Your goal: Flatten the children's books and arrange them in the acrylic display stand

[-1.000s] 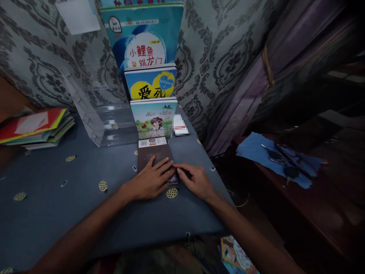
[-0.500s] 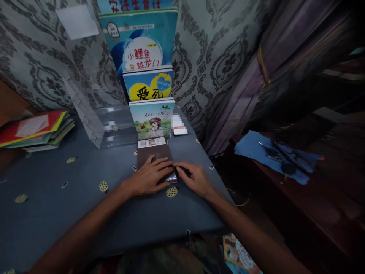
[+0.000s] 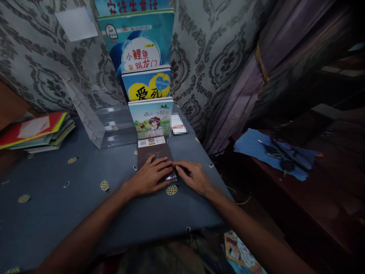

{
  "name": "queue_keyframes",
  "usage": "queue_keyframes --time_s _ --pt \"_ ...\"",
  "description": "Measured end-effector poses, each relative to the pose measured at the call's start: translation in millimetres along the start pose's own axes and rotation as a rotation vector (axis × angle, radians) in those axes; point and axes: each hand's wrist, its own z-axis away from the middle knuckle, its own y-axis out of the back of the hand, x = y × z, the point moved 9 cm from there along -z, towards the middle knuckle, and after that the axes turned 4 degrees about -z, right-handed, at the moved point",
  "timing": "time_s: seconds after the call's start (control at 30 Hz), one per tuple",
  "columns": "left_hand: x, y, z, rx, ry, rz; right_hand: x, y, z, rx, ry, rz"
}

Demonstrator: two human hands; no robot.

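Note:
A dark brown book lies flat on the blue-grey tablecloth, its barcode end toward the wall. My left hand rests flat on the book's near half with fingers stretched out. My right hand sits at the book's right edge, fingers curled, index finger touching the book's edge near my left fingertips. Behind the book, several picture books stand in a stepped row against the wall, the largest blue one at the back.
A clear acrylic stand is left of the standing books. A stack of colourful books lies at the far left. The table's right edge drops to a dark wooden surface with blue paper. A curtain hangs at right.
The view has drifted slightly; both hands stay on the dark book in nearly the same pose.

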Motion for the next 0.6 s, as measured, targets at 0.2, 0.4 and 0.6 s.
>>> queue_keyframes --time_s 0.2,0.4,0.6 --pt "7.5 3.0 1.3 0.042 -0.038 -0.072 -0.4 0.1 0.5 0.006 -0.018 -0.014" --pt "8.1 0.8 1.2 0.034 -0.038 -0.11 1.3 -2.4 -0.2 -0.009 -0.017 0.006" --pt "13.2 3.1 2.6 0.08 -0.068 -0.143 -3.8 0.5 1.2 0.014 0.008 0.012"
